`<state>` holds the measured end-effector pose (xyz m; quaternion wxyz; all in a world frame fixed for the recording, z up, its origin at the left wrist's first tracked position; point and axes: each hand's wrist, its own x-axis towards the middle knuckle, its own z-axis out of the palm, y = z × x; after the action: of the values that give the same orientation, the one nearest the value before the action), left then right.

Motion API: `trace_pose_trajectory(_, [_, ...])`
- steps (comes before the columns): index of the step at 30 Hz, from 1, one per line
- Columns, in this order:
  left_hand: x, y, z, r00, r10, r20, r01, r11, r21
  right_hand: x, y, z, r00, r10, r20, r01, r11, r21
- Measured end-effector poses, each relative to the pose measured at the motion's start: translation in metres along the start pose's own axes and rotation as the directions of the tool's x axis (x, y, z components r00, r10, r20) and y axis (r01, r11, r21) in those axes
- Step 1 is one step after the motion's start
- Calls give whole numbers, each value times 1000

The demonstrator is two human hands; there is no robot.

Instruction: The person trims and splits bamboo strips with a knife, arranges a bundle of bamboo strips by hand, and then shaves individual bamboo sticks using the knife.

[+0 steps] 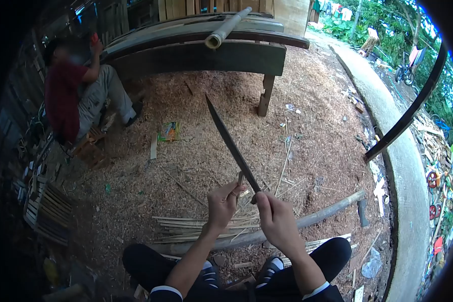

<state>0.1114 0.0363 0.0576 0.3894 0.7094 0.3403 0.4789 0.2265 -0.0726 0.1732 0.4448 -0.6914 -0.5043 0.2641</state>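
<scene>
My right hand [277, 221] is closed round the handle of a long machete [232, 146]. Its dark, narrow blade slants up and away to the left, ending in a point. Close beside the base of the blade, my left hand [223, 205] pinches a thin strip [240, 178] that looks like bamboo. Only a short end of it shows above the fingers, so its length is hidden. Below my hands, a bundle of split bamboo strips [181, 227] lies on the ground against a long wooden pole [307, 220].
A seated person in a red shirt [65, 83] is at the left, beside a wooden bench [201, 58] bearing a bamboo pole [229, 27]. An axe-like tool [363, 213] lies near the pole's right end. A dark post [407, 116] and concrete path [407, 201] are at the right.
</scene>
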Motion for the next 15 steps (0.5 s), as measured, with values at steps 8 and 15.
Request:
trace_pose_trajectory(8, [11, -16, -6, 989, 111, -93, -108, 993, 40, 11, 28, 16, 999, -15, -37, 14, 999, -34])
trace_pose_trajectory(15, [21, 39, -36, 894, 394, -212, -326, 899, 294, 14, 33, 30, 996, -76, -44, 75, 997, -15])
